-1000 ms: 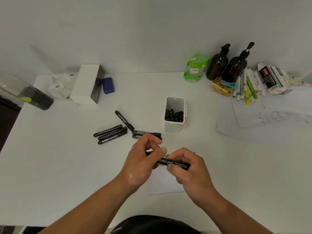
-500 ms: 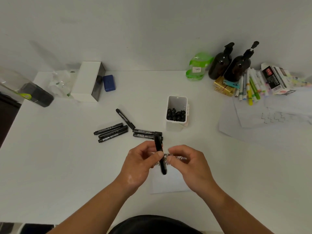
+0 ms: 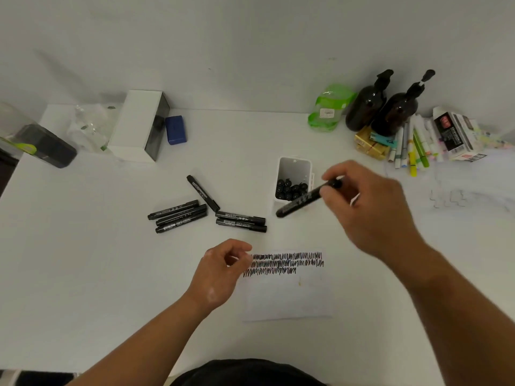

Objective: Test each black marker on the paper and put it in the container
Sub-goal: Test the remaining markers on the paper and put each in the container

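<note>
The right hand (image 3: 370,207) pinched a capped black marker (image 3: 306,200), tilted, just beside the white container (image 3: 294,165), which held a cluster of black markers (image 3: 291,189) standing upright. The left hand (image 3: 223,270) hung loosely curled and empty at the scribbled paper's (image 3: 287,299) edge. Six loose markers (image 3: 206,211) lay on the white table (image 3: 83,274)

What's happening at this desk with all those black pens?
A person is checking black markers one at a time. The right hand holds a marker over the white container, which already has several inside. The left hand, holding nothing, rests at the edge of the paper, which carries three rows of black scribbles. Six more markers lie on the table.
</note>
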